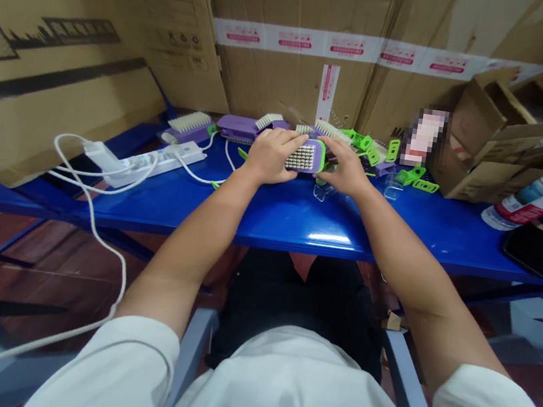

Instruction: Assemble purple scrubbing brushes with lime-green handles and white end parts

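A purple scrub brush with pale bristles facing up and a green end is held above the blue table. My left hand is closed around its left part, the thumb along the near edge. At the green end, my right hand curls its index finger and thumb around the brush; its other fingers are partly hidden. Just below the right hand lies a clear plastic piece. Behind the hands more purple brushes and several green clip-like parts lie in a loose row.
A white power strip with cables sits on the left of the blue table. To the right are an opened cardboard box, a water bottle and a black phone. Tall cartons stand along the back.
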`<state>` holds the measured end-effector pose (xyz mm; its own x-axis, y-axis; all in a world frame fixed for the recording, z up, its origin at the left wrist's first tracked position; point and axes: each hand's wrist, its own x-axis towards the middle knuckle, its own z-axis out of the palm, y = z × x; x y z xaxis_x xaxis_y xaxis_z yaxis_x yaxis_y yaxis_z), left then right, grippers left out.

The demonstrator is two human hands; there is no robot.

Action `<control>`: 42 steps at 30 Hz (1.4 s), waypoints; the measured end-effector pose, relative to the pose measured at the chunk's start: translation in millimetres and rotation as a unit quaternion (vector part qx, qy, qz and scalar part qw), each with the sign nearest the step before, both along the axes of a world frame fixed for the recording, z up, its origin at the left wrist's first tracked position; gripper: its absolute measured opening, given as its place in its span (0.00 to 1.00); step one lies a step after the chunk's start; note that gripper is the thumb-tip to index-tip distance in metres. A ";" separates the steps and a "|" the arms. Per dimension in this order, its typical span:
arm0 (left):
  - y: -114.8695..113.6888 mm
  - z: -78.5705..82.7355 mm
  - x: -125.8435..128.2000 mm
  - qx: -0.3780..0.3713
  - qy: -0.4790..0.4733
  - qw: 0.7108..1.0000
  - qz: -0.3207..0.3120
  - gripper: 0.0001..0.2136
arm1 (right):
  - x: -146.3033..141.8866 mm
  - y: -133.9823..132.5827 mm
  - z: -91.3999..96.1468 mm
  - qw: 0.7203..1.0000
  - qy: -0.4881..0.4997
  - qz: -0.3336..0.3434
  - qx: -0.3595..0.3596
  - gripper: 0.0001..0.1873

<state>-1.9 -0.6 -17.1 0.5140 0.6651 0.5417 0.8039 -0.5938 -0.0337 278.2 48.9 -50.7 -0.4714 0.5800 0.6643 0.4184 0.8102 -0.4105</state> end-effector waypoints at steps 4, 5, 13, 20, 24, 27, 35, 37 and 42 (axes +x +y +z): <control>-0.2 -0.4 0.3 0.001 0.001 1.000 0.000 0.45 | 0.4 -0.3 0.2 1.000 -0.004 0.000 -0.009 0.52; 0.1 -0.8 0.2 0.004 -0.001 1.000 -0.001 0.45 | 0.5 -0.4 0.2 1.000 -0.005 -0.001 -0.011 0.52; 0.0 -1.1 0.1 0.010 0.005 1.000 -0.004 0.44 | 0.5 -0.6 1.0 1.000 -0.006 0.002 0.002 0.53; 0.8 -1.6 0.1 0.013 0.005 1.000 -0.005 0.45 | 0.2 1.6 -0.6 1.000 -0.007 0.002 0.005 0.53; 1.1 -2.2 1.6 0.008 0.005 1.000 -0.010 0.44 | -1.0 0.4 0.2 1.000 -0.014 0.004 -0.001 0.52; 0.4 -1.6 3.0 0.005 0.004 1.000 -0.011 0.43 | -2.1 -2.2 1.9 1.000 -0.012 0.009 -0.004 0.51; -0.6 -0.2 3.2 0.004 0.002 1.000 -0.008 0.43 | -3.1 -4.7 3.6 1.000 -0.011 0.000 -0.007 0.51; -0.4 -0.4 3.0 0.007 -0.001 1.000 -0.009 0.43 | -3.1 -5.2 3.9 1.000 -0.011 0.002 -0.009 0.51; -0.5 -0.6 3.4 0.004 0.002 1.000 -0.007 0.44 | -3.3 -5.4 3.3 1.000 -0.015 0.005 -0.006 0.50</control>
<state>1.5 -1.1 -17.6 0.5251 0.6538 0.5448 0.7959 -0.6040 -0.0422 275.0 43.5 -47.4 -0.4959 0.5832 0.6433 0.4227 0.8093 -0.4078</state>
